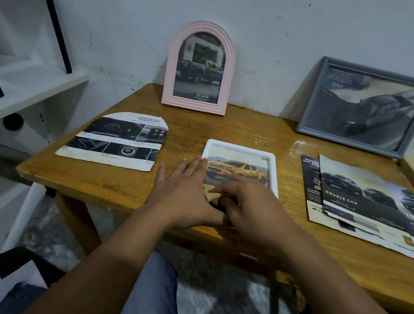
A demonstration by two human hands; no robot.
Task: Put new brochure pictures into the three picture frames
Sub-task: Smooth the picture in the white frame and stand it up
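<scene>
I see both hands on the white frame (243,151), which lies flat by the wooden table's (124,185) near edge showing a yellow pickup picture. My left hand (185,193) presses flat, fingers straight; my right hand (249,204) curls fingertips at the frame's near end, seemingly seating something. Left of the white frame lies an arch-cut brochure page (114,140); right, loose brochures (374,206). Beyond it, the pink arched frame (200,67) and grey frame (366,106) lean against the wall, pictures inside. Bare table remains between.
</scene>
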